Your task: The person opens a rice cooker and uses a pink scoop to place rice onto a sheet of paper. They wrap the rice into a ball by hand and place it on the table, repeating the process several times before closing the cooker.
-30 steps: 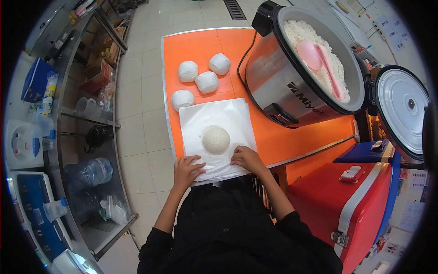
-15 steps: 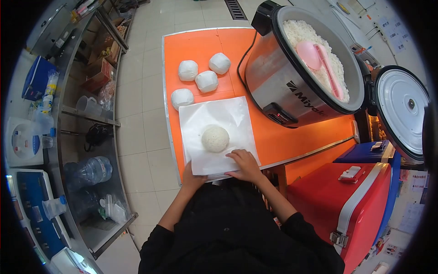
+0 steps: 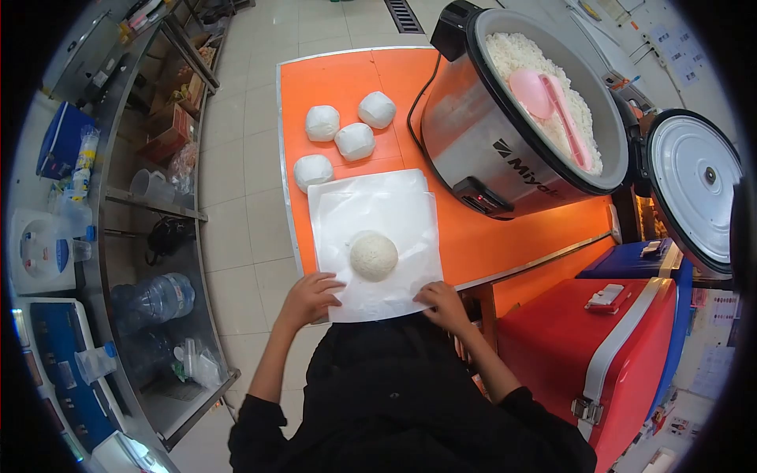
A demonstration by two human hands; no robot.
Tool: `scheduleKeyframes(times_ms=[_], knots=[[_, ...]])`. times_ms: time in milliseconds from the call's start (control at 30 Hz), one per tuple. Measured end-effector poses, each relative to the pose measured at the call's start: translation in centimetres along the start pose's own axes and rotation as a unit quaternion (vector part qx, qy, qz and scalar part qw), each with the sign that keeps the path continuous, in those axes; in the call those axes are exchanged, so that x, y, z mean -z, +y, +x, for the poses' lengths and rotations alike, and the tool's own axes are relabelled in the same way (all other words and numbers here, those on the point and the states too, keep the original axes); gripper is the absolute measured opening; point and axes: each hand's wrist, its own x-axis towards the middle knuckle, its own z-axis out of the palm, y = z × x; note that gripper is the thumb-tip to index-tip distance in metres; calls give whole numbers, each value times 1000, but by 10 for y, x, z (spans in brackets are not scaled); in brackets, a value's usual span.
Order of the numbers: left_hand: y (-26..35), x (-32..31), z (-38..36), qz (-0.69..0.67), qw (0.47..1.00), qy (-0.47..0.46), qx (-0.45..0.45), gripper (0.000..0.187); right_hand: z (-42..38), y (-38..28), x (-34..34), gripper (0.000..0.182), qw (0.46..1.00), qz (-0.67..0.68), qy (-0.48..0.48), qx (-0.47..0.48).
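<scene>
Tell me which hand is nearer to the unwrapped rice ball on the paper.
Left. The left hand grips the paper's near corner just beside the rice ball; the right hand holds the opposite corner, slightly farther away.

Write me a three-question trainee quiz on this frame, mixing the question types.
1. True or false: the rice ball lies bare on a white paper sheet.
2. How many wrapped balls sit on the orange table beyond the sheet? A) two B) four C) six
3. Fill in: the pink spoon rests on the rice inside the open ____.

Key
1. True. The left hand and right hand each touch a near corner of the sheet, one on either side of the ball.
2. B. All four are wrapped in white and lie in a cluster.
3. Rice cooker; its lid is swung open to the right.
</scene>
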Motion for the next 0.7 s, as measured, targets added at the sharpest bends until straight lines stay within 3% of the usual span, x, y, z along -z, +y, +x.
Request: scheduleKeyframes(times_ms=[33, 67, 100, 167, 233, 267, 333, 367, 400, 433, 467, 500, 533, 567, 600, 633, 667, 700], knots=[[0, -1, 1, -1, 1000, 2, 1, 18, 1, 12, 5, 18, 996, 91, 9, -16], [0, -2, 2, -123, 983, 39, 131, 10, 5, 20, 7, 11, 983, 182, 19, -33], [-2, -2, 2, -240, 933, 74, 256, 7, 14, 23, 5, 11, 982, 183, 20, -33], [-24, -27, 7, -229, 936, 115, 243, 15, 35, 28, 0, 14, 881, 406, 145, -195], [-25, -45, 35, -149, 866, 309, 364, 25, 63, 36, -4, 15, 873, 401, 147, -238], [-22, -45, 44, -149, 867, 309, 363, 25, 71, 38, -8, 18, 863, 393, 146, -281], [-11, -38, 60, 54, 863, 160, 477, 31, 76, 45, -20, 18, 851, 389, 132, -327], [-6, -34, 64, 54, 863, 162, 476, 31, 79, 47, -22, 20, 836, 385, 118, -372], [-3, -29, 68, 68, 852, 102, 509, 30, 80, 39, -12, 20, 837, 385, 118, -369], [-1, -26, 72, 82, 837, 43, 540, 29, 76, 28, -2, 23, 875, 258, 125, -390], [3, -30, 73, 83, 835, 47, 542, 29, 76, 21, 6, 26, 897, 125, 129, -403], [9, -41, 70, 175, 838, 183, 483, 27, 83, 21, 8, 26, 899, 125, 129, -399], [14, -51, 66, 262, 816, 312, 409, 27, 94, 22, 10, 27, 936, 22, 201, -288], [12, -69, 56, 316, 860, 278, 288, 32, 105, 23, 13, 27, 945, -83, 267, -169], [13, -87, 45, 362, 887, 237, 162, 38, 128, 30, 6, 25, 954, -50, 283, -86], [25, -96, 42, 398, 900, 101, 144, 51, 153, 29, 10, 26, 978, 30, 195, -66], [40, -92, 50, 431, 889, 102, 114, 62, 177, 34, 5, 30, 985, 16, 170, -28], [46, -95, 53, 434, 888, 102, 115, 62, 196, 32, 4, 31, 989, 50, 137, -19]])
